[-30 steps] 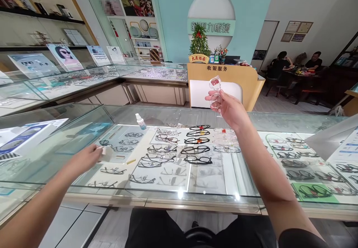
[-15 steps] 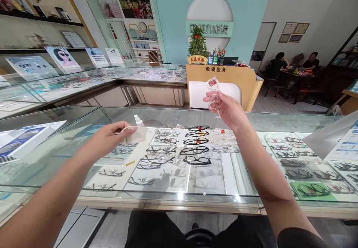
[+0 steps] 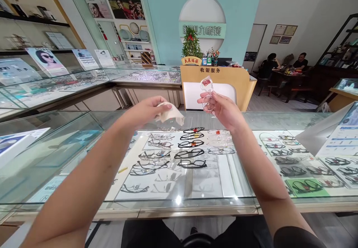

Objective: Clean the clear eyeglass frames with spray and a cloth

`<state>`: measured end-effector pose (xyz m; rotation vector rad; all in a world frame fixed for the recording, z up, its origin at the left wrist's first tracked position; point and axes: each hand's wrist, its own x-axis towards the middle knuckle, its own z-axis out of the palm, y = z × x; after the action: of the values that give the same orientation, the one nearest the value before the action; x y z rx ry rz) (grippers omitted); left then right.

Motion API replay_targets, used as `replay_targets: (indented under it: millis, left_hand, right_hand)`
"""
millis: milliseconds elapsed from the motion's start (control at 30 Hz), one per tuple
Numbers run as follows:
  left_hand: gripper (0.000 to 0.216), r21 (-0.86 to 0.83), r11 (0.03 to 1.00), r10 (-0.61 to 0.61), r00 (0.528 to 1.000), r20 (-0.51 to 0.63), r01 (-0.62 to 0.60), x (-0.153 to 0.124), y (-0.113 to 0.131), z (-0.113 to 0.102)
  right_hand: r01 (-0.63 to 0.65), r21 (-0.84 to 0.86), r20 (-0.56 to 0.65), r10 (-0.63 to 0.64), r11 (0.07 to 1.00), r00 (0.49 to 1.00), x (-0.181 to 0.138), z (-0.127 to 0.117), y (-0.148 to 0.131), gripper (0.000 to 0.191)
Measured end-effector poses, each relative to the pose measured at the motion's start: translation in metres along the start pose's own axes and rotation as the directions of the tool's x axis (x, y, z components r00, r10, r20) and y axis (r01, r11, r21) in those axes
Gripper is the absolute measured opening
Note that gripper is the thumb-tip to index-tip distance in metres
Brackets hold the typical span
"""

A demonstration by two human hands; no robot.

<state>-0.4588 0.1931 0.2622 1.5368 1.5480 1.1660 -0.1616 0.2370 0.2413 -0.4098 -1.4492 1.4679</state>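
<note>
Pinched in my left hand (image 3: 152,110) is a pale cream cloth (image 3: 172,114), its loose end hanging toward the right. My right hand (image 3: 222,108) grips a pair of clear-framed eyeglasses (image 3: 207,96) by the middle part, held upright on end above the counter. A red label sticks to the upper lens of these glasses. The cloth and the glasses are apart, a short gap between them. Below both hands lies the glass display case (image 3: 201,199), with rows of black-framed glasses (image 3: 192,163) and clear frames (image 3: 220,150) inside.
More frames sit in the case to the right, some on a green card (image 3: 321,192). A yellow stick (image 3: 122,170) lies at left. A white display card (image 3: 339,132) stands at right. Beyond are a wooden cashier desk (image 3: 248,87) and two people seated at a table.
My left hand has moved right and upward with the cloth, closer to the glasses. My right hand keeps its hold on the glasses. The camera view has turned slightly right.
</note>
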Motion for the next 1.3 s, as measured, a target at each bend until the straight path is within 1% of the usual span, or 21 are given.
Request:
replay_targets:
  millis: [67,100,133,233,333,433,500,567,667,733,900,1067,1200,1300]
  left_hand:
    - [0.051,-0.127,0.991,-0.017,0.994,0.108,0.031,0.012,0.002,0.013]
    - [0.053,-0.191,0.981,-0.006,0.99,0.144,0.034,0.017,0.002,0.019]
    - [0.053,-0.255,0.967,0.019,0.987,0.157,0.022,0.022,0.002,0.024]
    - [0.045,-0.417,0.909,0.079,0.982,0.169,-0.001,0.03,-0.001,0.039]
    - [0.036,-0.517,0.856,0.082,0.986,0.144,0.004,0.033,-0.005,0.049]
    - [0.039,-0.584,0.812,0.102,0.984,0.148,0.004,0.033,-0.008,0.055]
    - [0.043,-0.604,0.797,0.135,0.98,0.148,-0.018,0.033,-0.01,0.057]
    - [0.046,-0.605,0.794,0.163,0.979,0.124,-0.056,0.032,-0.013,0.059]
    - [0.048,-0.604,0.791,0.174,0.982,0.075,-0.094,0.032,-0.019,0.063]
    - [0.049,-0.615,0.783,0.169,0.984,0.06,-0.097,0.033,-0.022,0.067]
    - [0.052,-0.62,0.782,0.185,0.973,0.14,-0.06,0.033,-0.022,0.075]
    - [0.057,-0.602,0.797,0.122,0.988,0.095,-0.04,0.031,-0.02,0.073]
    - [0.062,-0.569,0.82,0.143,0.983,0.112,-0.054,0.031,-0.021,0.069]
    - [0.062,-0.572,0.818,0.168,0.977,0.135,-0.062,0.031,-0.021,0.069]
  right_hand:
    - [-0.001,-0.012,-0.007,0.001,1.0,1.0,0.0,0.0,-0.002,0.042]
    - [-0.003,-0.025,-0.009,0.003,1.0,1.0,0.0,0.0,-0.003,0.042]
    - [-0.006,-0.04,-0.007,0.005,0.999,1.0,0.0,-0.001,-0.003,0.043]
    - [-0.01,-0.076,0.043,0.014,0.997,0.999,0.0,-0.003,-0.005,0.043]
    - [-0.012,-0.105,0.105,0.023,0.994,0.994,0.0,-0.005,-0.004,0.04]
    - [-0.015,-0.115,0.153,0.033,0.993,0.988,0.0,-0.006,-0.002,0.037]
    - [-0.026,-0.123,0.171,0.047,0.992,0.984,0.001,-0.007,-0.001,0.037]
    - [-0.043,-0.144,0.173,0.068,0.989,0.983,0.002,-0.006,0.001,0.039]
    - [-0.066,-0.168,0.164,0.094,0.984,0.982,0.003,-0.004,0.004,0.04]
    - [-0.076,-0.18,0.157,0.105,0.981,0.982,0.003,-0.003,0.007,0.04]
    - [-0.072,-0.22,0.148,0.106,0.973,0.983,0.004,-0.003,0.011,0.038]
    - [-0.07,-0.228,0.148,0.106,0.971,0.983,0.004,-0.005,0.012,0.035]
    - [-0.077,-0.245,0.153,0.117,0.966,0.981,0.004,-0.005,0.012,0.035]
    - [-0.077,-0.255,0.168,0.123,0.964,0.978,0.004,-0.005,0.013,0.036]
